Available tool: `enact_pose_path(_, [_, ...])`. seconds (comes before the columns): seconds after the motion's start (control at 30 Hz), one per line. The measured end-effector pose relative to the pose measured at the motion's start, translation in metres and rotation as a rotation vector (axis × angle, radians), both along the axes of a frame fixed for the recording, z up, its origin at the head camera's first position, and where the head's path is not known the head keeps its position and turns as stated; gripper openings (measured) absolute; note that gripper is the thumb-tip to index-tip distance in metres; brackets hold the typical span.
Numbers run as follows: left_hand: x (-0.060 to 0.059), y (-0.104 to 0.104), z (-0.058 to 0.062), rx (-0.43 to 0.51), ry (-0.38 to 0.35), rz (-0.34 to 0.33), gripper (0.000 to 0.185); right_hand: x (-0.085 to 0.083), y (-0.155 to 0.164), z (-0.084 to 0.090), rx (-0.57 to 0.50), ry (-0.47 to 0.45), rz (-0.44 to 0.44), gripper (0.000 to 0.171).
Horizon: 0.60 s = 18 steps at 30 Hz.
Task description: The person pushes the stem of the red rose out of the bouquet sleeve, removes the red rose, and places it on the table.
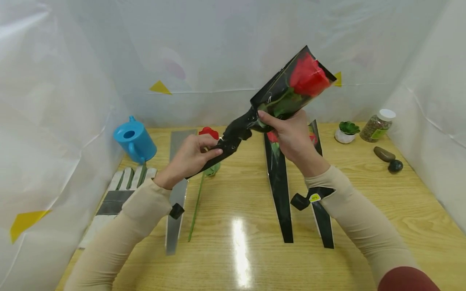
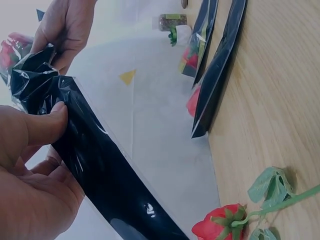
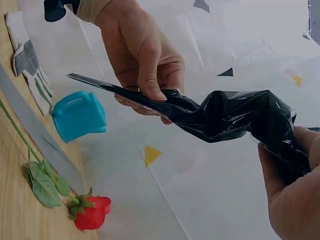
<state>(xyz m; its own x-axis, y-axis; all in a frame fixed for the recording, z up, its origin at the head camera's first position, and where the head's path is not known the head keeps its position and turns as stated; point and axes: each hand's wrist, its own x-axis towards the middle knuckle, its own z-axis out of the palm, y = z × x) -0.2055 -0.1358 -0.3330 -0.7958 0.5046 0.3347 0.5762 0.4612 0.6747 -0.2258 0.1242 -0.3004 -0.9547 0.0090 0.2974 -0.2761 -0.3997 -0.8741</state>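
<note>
A red rose (image 1: 308, 76) sits inside a black plastic sleeve (image 1: 280, 97) held up above the wooden table (image 1: 364, 194). My right hand (image 1: 287, 133) grips the sleeve just below the bloom. My left hand (image 1: 193, 155) pinches the sleeve's narrow lower end (image 2: 95, 165) between thumb and fingers. The sleeve is twisted and crumpled (image 3: 235, 115) between the two hands. A bare rose (image 1: 208, 132) with a green stem (image 1: 195, 206) lies on the table below the left hand.
A flat silver sleeve (image 1: 176, 190) lies beside the bare rose. Two more black sleeves (image 1: 278, 182) with roses lie under my right arm. A blue watering can (image 1: 134, 139) and gloves (image 1: 120, 190) are at the left; a small succulent (image 1: 347, 131), a jar (image 1: 376, 125) and stones (image 1: 389, 157) at the right.
</note>
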Motion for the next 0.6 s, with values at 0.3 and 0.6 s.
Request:
enact_pose_path(0.3, [0.003,0.007,0.002,0.016,0.023,0.015,0.005,0.002,-0.008,-0.005,0.047,-0.042,0.029,0.059])
enact_pose_path(0.6, [0.005,0.012,0.003,0.053,0.018,0.030,0.028,0.003,-0.013,-0.008,0.078,-0.015,0.032,0.061])
